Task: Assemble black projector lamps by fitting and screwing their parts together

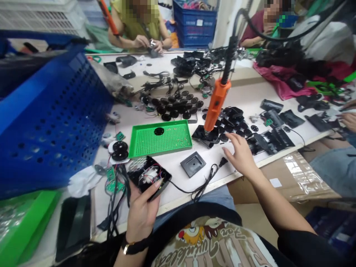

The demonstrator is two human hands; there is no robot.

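Observation:
My left hand (144,204) grips a black plastic housing (150,174) whose open side shows red and dark wires and a white part. A black power cord (200,187) trails from it to a plug on the right. My right hand (240,154) is over the table's front part, fingers apart, holding nothing. Just beyond its fingertips hangs an orange electric screwdriver (217,105), its tip down at a black plastic piece (204,136). Between my hands lies a dark square frame (193,164). Behind it stands a green tray (161,139) with a black disc and small screws.
A large blue crate (52,118) borders the left side. Piles of black round parts (178,105) and black housings (274,137) cover the table. Green circuit boards (114,181) and cables lie by my left hand. Two people sit across the table; another person's hand (349,120) is at the right.

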